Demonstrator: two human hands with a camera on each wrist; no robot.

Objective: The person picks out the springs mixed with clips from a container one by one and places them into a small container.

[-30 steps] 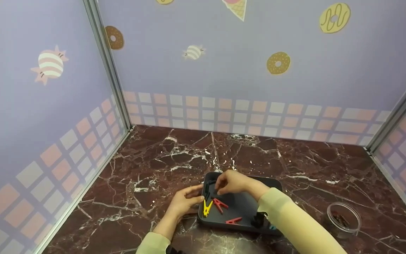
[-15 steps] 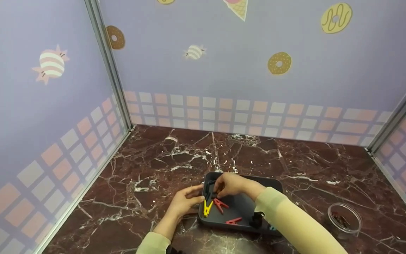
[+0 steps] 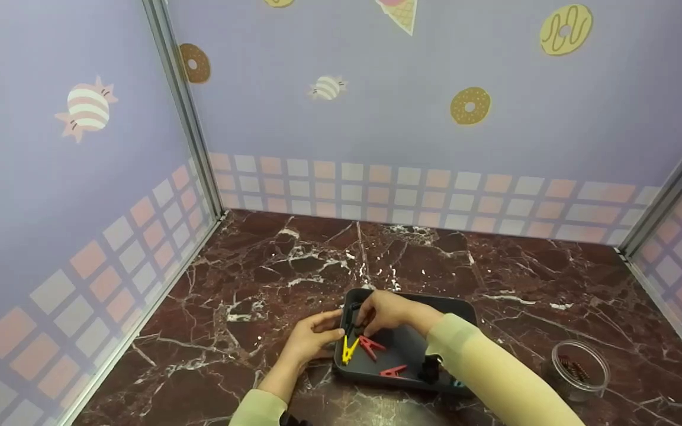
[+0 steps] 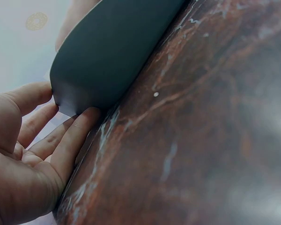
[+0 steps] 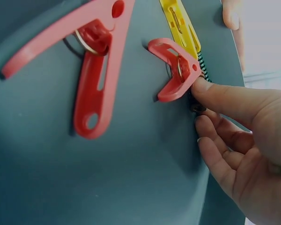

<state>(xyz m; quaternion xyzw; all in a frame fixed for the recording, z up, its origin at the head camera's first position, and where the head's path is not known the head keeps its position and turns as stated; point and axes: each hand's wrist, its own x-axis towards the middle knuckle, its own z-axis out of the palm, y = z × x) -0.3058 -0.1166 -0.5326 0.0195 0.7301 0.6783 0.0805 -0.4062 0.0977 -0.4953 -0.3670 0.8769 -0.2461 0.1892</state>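
A dark grey tray [image 3: 406, 349] stands on the marble tabletop. My left hand [image 3: 308, 338] rests against its left end, thumb and fingertips touching the outer wall [image 4: 98, 61]. My right hand [image 3: 389, 312] reaches down inside the tray's left part. In the right wrist view, its thumb and fingers pinch a small dark piece [image 5: 196, 107], mostly hidden, perhaps the end of a coil. Right by the thumb lies a red clothespin [image 5: 180, 70], beside a yellow clothespin [image 5: 181, 23] and a dark ribbed coil [image 5: 204, 65]. A second red clothespin [image 5: 96, 70] lies farther away.
A clear round tub [image 3: 578, 370] with reddish-brown coils inside stands to the tray's right. Under the right forearm, black and teal items [image 3: 430, 370] are partly covered in the tray. Patterned wall panels [image 3: 376, 136] surround the table.
My right hand has lowered from above the tray to its floor, near the red clothespin, and its fingers have closed together. My left hand stays at the tray's end.
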